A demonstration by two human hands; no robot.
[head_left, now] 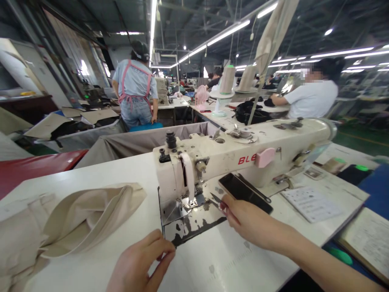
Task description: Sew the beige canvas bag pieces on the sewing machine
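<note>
Holding snips (216, 198) in closed fingers, the right hand (243, 219) is near the sewing machine (212, 156), the left hand (142, 259) pinches narrowly on nothing discernible, and the beige cloth (88, 221), seemingly seamed already, lies left on the worktop (194, 263), remaining work unclear.

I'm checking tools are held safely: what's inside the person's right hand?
A pointed-bladed tool pokes out of the right hand; its handle end is mostly covered and can't be made out.
</note>
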